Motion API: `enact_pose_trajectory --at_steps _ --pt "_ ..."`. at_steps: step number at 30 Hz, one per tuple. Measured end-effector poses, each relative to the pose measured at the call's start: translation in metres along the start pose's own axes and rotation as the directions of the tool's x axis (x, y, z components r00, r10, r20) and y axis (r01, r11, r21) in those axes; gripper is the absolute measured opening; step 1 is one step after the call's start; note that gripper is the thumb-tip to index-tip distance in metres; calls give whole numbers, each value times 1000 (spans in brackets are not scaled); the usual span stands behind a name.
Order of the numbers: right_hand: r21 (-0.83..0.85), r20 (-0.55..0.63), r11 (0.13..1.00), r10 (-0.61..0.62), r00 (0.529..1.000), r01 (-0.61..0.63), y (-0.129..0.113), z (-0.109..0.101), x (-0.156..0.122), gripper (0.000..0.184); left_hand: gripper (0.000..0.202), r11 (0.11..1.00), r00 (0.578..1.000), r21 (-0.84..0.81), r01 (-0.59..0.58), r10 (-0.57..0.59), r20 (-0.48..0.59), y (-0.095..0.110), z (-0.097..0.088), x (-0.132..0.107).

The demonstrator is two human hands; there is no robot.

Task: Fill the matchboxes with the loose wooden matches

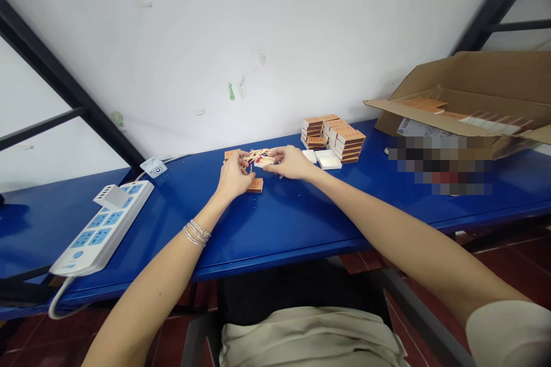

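One long white power strip with pale-blue sockets (101,235) is placed at the left of the glossy blue counter (297,223), well apart from the hands. Toward the middle, a flat orange cardboard matchbox (231,154) is partly hidden behind the left hand (233,175), and a second orange matchbox with a dark edge (256,185) is seen just below its thumb. Between both hands, a jumble of thin, pale, red-tipped wooden matches (259,154) is heaped over a small white cardboard tray (260,164). Because the sticks are crossed at many angles, some could be spilled if the tray were tilted or pressed unevenly; a few could be snapped by too tight a squeeze. Farther right, two shallow white trays (329,160) and a block of stacked orange-and-white matchboxes (349,140) could be knocked by a sideways sweep of the right wrist.

The left forearm is angled inward, with the fingers curled at the left end of the heap; whether any matches are gripped cannot be told. The right hand (289,161) is brought in from the opposite side, palm turned inward, and the tray's right end appears pinched between thumb and fingers.
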State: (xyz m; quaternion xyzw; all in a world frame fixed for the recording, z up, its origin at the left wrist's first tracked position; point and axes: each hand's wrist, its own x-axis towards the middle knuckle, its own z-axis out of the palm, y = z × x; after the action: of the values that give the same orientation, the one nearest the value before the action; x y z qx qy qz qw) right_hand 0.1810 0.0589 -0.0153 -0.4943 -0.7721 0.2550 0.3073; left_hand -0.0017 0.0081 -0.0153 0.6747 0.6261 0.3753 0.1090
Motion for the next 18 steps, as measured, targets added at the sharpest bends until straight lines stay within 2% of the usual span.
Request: enact_pose_trajectory --at_steps 5,8,12,15,18 --pt "-70 -20 997 11 1000 -12 4 -2 2 46 46 998 999 51 -21 19 46 5 -2 -1" --pt "-93 -24 996 -21 999 18 7 -2 3 43 48 980 986 119 -160 152 75 8 -5 -3" --pt "-88 -41 995 -54 998 50 7 -2 3 46 49 916 941 219 -335 310 138 8 -5 -6" --pt "-127 -59 990 -68 996 60 3 -4 0 42 52 871 920 305 -385 338 198 5 -3 -8" --pt "-156 -58 986 -76 995 66 -1 -6 -1 42 54 845 920 372 -383 316 231 3 -2 -8"
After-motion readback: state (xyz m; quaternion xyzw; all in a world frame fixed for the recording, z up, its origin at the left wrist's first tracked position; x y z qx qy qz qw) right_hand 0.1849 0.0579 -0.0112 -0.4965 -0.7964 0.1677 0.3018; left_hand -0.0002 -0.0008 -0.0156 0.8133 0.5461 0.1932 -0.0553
